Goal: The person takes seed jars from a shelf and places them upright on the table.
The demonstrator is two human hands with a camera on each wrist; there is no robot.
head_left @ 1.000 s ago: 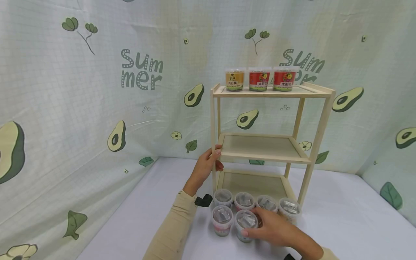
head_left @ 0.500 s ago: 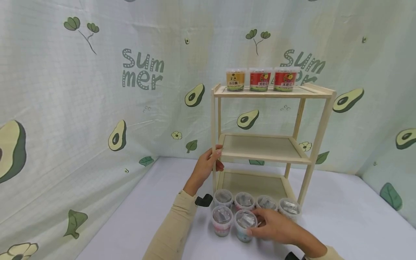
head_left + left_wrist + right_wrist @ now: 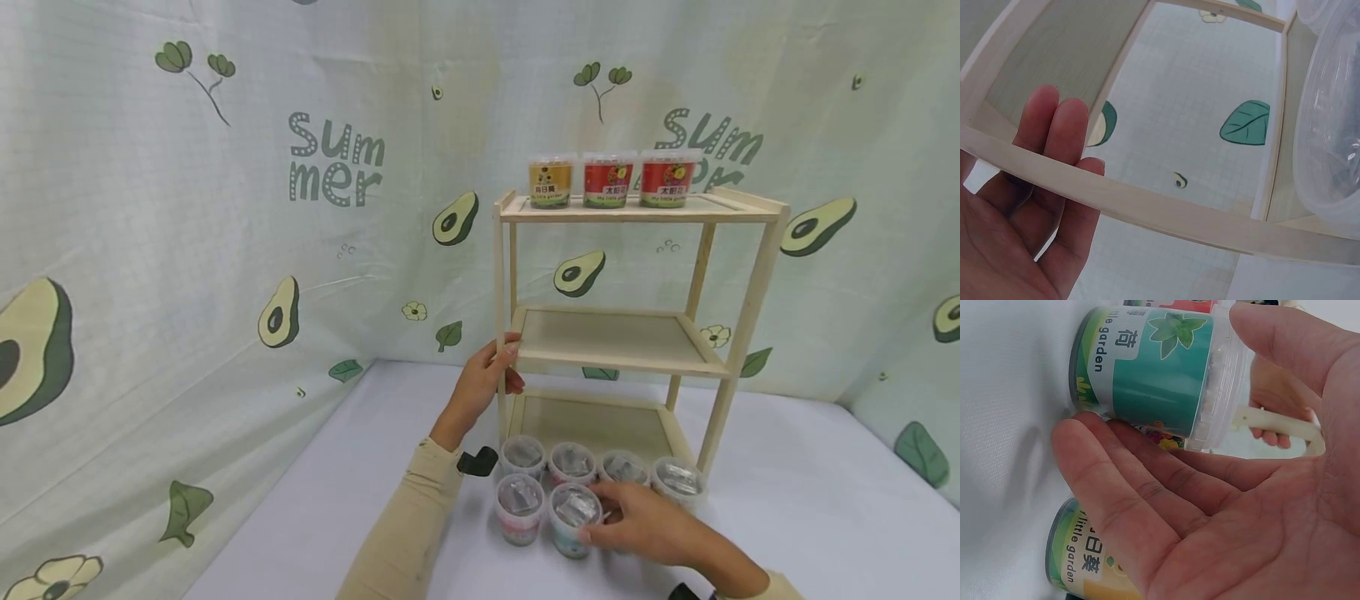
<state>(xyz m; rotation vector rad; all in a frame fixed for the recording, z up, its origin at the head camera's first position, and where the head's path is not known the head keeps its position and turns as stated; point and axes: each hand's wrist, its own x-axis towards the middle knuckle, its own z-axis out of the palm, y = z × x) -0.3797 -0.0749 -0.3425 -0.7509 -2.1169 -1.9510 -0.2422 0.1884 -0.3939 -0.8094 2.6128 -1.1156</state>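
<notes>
A clear-lidded planting cup with a teal label (image 3: 573, 510) stands upright on the table, in the front row. My right hand (image 3: 637, 521) is at its right side, thumb toward the near side and fingers behind. In the right wrist view the fingers lie rather straight along the teal cup (image 3: 1160, 372), with the thumb tip at its lid rim. My left hand (image 3: 480, 379) holds the left front post of the wooden shelf rack (image 3: 622, 367); in the left wrist view its fingers (image 3: 1066, 134) curl round the post (image 3: 1147, 203).
Beside the teal cup stands a pink-labelled cup (image 3: 519, 517). Several more lidded cups line the rack's front, one at the right end (image 3: 678, 479). A yellow cup (image 3: 551, 182) and two red cups (image 3: 609, 182) sit on the top shelf. An avocado-print curtain (image 3: 337, 250) hangs behind.
My right thumb has slid rightward across the front of the teal cup, and more of its label shows. The left hand stays on the post. The view has shifted slightly.
</notes>
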